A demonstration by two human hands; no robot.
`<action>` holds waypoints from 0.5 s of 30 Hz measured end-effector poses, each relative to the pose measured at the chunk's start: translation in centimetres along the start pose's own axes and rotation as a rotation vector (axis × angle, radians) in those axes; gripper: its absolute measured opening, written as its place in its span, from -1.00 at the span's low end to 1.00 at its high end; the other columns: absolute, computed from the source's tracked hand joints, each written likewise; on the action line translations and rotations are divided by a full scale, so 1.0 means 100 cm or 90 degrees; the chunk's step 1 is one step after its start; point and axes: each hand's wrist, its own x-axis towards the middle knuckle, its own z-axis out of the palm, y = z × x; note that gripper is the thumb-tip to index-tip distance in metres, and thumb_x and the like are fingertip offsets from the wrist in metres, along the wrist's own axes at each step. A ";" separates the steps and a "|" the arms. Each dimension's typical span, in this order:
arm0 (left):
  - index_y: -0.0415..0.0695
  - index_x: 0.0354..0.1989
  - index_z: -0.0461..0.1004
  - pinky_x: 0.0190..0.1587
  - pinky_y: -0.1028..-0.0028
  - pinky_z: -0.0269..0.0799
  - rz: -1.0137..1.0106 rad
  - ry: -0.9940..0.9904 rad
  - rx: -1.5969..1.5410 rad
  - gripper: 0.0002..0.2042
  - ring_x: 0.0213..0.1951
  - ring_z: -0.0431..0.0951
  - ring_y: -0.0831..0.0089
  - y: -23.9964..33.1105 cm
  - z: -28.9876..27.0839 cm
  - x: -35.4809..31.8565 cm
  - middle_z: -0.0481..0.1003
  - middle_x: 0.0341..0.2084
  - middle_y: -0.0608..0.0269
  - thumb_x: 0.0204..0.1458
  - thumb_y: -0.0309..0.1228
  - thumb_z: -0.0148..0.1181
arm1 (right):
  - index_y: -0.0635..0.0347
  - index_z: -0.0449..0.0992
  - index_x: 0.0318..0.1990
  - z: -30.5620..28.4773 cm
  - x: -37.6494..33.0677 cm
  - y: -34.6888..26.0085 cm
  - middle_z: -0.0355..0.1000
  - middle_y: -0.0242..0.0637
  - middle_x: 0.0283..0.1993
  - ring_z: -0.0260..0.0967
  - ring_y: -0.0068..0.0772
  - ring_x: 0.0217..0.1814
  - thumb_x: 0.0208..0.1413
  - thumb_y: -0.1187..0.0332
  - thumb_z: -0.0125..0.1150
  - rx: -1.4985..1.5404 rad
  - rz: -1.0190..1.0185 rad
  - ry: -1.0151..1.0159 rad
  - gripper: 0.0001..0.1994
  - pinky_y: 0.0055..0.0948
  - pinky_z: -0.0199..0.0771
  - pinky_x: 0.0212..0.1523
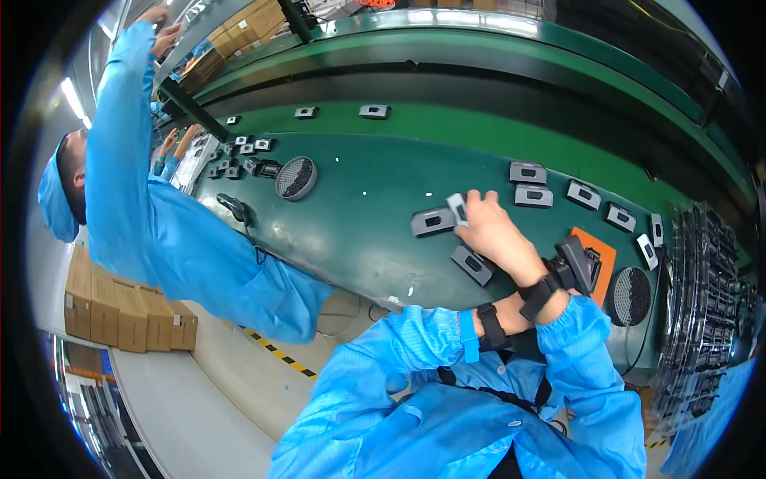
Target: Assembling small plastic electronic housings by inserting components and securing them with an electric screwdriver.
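Observation:
My right hand (496,230) reaches out over the green workbench (359,239). Its fingers are closed on a small light-grey plastic housing (457,209), tilted up. Directly beside that piece lies a grey housing with a dark window (432,222), and a similar housing (472,265) rests nearer to me, below the hand. My left forearm (511,313) crosses beneath the right wrist. The left hand itself is hidden behind the right forearm, so its fingers do not show. Both wrists wear black straps, the right one with a black device (576,265).
Several grey housings (533,195) stand at the right, beside an orange tray (600,254) and a round mesh-topped container (630,297). Stacked clear trays (702,287) line the right edge. A second round container (296,178) sits left. A co-worker in blue (183,215) stands at the left.

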 end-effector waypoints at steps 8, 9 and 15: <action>-0.16 0.49 0.14 0.51 0.30 -0.01 -0.015 -0.048 0.184 -0.49 0.45 0.19 0.28 0.025 0.019 -0.004 0.19 0.46 0.09 0.38 -0.35 -0.12 | 0.37 0.10 0.32 -0.031 -0.085 -0.012 0.27 0.47 0.14 0.39 0.61 0.11 -0.02 0.28 0.52 -0.061 0.014 -0.152 -0.16 0.13 0.59 0.06; -0.16 0.47 0.16 0.50 0.30 0.01 -0.020 -0.040 0.185 -0.51 0.43 0.21 0.27 0.017 0.025 -0.008 0.22 0.43 0.09 0.38 -0.35 -0.12 | 0.37 0.14 0.25 -0.023 -0.095 -0.009 0.29 0.43 0.10 0.41 0.60 0.09 -0.05 0.31 0.54 -0.051 -0.002 -0.179 -0.21 0.13 0.60 0.04; -0.18 0.34 0.28 0.43 0.27 0.14 0.036 -0.056 0.032 -0.60 0.32 0.33 0.26 -0.056 0.021 0.008 0.35 0.29 0.08 0.38 -0.36 -0.12 | 0.36 0.13 0.29 0.002 -0.083 -0.023 0.26 0.43 0.12 0.39 0.63 0.08 0.03 0.25 0.46 0.060 -0.116 -0.064 -0.23 0.19 0.56 0.05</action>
